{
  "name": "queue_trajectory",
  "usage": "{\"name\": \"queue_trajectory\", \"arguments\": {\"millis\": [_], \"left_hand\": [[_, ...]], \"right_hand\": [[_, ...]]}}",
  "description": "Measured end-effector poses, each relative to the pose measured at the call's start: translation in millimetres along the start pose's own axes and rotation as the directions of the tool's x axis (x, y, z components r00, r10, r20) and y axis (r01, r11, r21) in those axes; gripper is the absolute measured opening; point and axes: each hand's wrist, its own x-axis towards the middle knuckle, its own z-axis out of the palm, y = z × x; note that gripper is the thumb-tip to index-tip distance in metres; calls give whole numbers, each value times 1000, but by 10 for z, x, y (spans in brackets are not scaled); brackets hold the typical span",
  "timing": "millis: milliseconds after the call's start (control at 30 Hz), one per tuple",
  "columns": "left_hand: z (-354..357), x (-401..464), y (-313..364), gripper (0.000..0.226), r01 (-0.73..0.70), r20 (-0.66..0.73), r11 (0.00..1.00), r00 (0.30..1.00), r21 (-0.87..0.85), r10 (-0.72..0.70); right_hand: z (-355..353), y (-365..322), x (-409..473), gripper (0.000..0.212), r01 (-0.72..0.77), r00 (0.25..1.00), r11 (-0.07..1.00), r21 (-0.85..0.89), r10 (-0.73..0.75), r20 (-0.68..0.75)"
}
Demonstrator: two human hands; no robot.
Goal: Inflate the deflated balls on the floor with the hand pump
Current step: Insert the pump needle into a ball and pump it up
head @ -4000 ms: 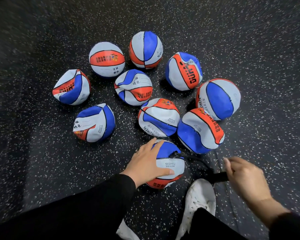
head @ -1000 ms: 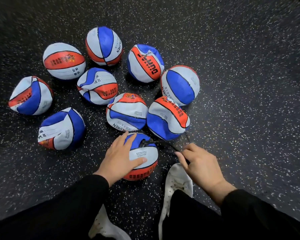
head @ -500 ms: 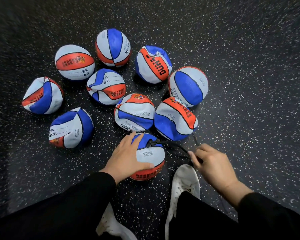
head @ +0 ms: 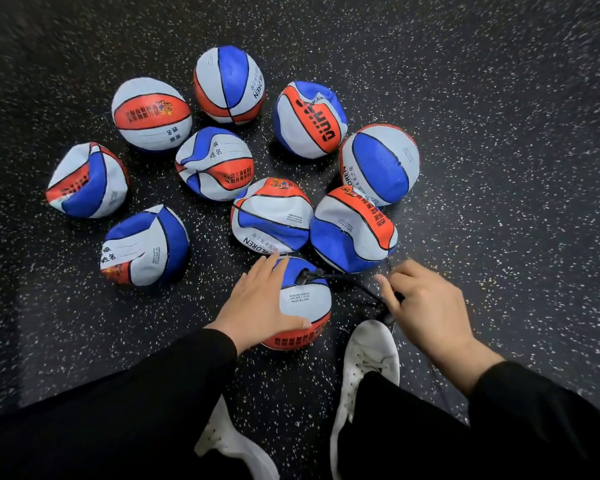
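A red, white and blue ball (head: 305,306) lies nearest me on the dark speckled floor. My left hand (head: 260,303) rests flat on its left side with straight fingers. A black hose (head: 347,280) runs from the valve on top of this ball to the right. My right hand (head: 426,306) grips the black pump handle (head: 397,299), most of which is hidden under the fingers. Several crumpled, deflated balls of the same colours lie beyond, the closest being one at centre (head: 271,216) and one to its right (head: 352,228).
My white shoe (head: 368,355) stands just below the pump, and a second white shoe (head: 232,441) is lower left. More balls spread to the far left (head: 87,180) and back (head: 229,84). Bare floor lies to the right (head: 516,202).
The view has shifted, so the balls sit slightly further right in frame. My right hand has moved a little down and right on the pump. My left hand stays on the near ball.
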Motion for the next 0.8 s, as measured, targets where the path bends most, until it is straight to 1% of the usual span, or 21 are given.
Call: {"name": "queue_trajectory", "arguments": {"millis": [133,233,333,367,467,533,600,700,733,800], "left_hand": [[29,-11,-26,134,10,-10,1000,1000,-11,-10],[28,13,-29,135,16,-12,1000,1000,-17,-17],[15,36,-34,134,17,-5,1000,1000,-25,-17],[7,37,-39,134,16,-4,999,1000,-28,-16],[-18,62,-26,133,7,29,1000,1000,-13,-6],[-28,66,-22,133,19,32,1000,999,-23,-19],[-48,87,-10,134,22,36,999,999,-31,-21],[-77,77,-5,133,19,42,999,999,-39,-17],[-82,67,-3,132,19,44,999,999,-43,-17],[-86,53,-7,131,16,42,999,999,-44,-14]], "right_hand": [[259,108,-196,50,116,993,993,-20,-115,32],[315,194,-225,51,91,994,996,0,-91,56],[379,119,-269,51,177,982,984,-1,-176,71],[370,123,-229,51,156,985,988,-7,-155,72],[277,294,-98,49,31,996,999,-19,-29,79],[180,316,-108,50,30,993,1000,-5,-29,111],[6,225,-95,49,23,996,999,37,-26,80],[-409,26,113,44,21,999,995,93,-18,-41],[-559,-19,212,42,40,997,995,96,-34,-62],[-758,-89,324,40,75,996,994,78,-70,-60]]}}
